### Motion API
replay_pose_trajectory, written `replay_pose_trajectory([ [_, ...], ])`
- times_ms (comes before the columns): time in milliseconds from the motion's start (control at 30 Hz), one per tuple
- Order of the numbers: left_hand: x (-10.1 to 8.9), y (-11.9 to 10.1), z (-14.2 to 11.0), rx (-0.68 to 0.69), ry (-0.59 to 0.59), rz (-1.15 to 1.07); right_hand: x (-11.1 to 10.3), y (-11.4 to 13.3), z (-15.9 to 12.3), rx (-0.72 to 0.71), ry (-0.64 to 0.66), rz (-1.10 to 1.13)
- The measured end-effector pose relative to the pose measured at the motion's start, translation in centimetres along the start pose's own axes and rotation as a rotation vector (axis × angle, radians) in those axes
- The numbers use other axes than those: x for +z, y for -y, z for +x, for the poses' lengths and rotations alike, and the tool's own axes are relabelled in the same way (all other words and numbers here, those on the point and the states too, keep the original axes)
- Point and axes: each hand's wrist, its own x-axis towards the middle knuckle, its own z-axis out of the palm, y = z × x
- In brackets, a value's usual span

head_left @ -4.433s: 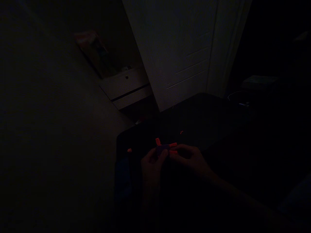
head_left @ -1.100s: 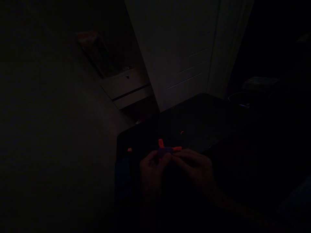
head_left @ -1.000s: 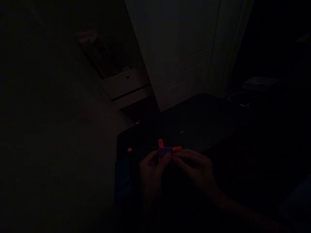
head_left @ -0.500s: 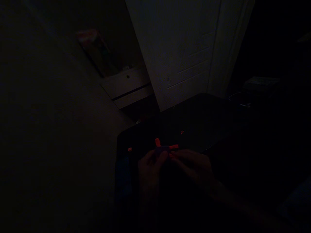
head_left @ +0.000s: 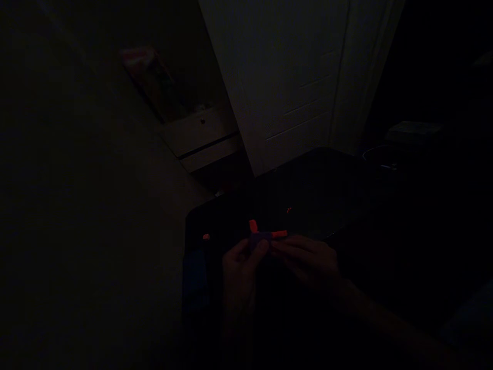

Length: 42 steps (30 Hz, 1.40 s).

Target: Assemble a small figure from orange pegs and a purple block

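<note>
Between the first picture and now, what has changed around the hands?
The right hand has shifted slightly rightward and down in the picture. Of the two orange pieces pointing right, the upper orange piece shows; the lower can no longer be made out clearly. Unchanged: the left hand holds the purple piece, and the loose orange block lies leftward.

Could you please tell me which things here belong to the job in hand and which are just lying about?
Seemingly part of the job: purple piece, held in the left hand; orange parts jutting from it, with the right hand at its side.
Seemingly just lying about: small orange block, though its colour matches; reddish specks; blue item, too dark to identify.
</note>
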Motion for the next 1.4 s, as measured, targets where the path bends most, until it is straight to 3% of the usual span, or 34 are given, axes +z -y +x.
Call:
replay_pose_trajectory([
  [400,0.1,-0.4,-0.2,0.015,-0.027,-0.010,-0.5,0.0,-0.1,-0.017,0.045,-0.040],
  [833,-0.6,-0.4,0.0,-0.010,0.099,0.079,-0.9,-1.6,-1.6,-0.084,0.147,-0.031],
  [1067,-0.3,-0.3,-0.2,0.016,0.032,0.081,-1.6,-1.1,-1.1,-0.076,0.215,-0.024],
  [1400,0.1,0.0,-0.1,0.009,0.004,0.023,-0.9,-1.0,-0.5,-0.140,0.104,-0.038],
])
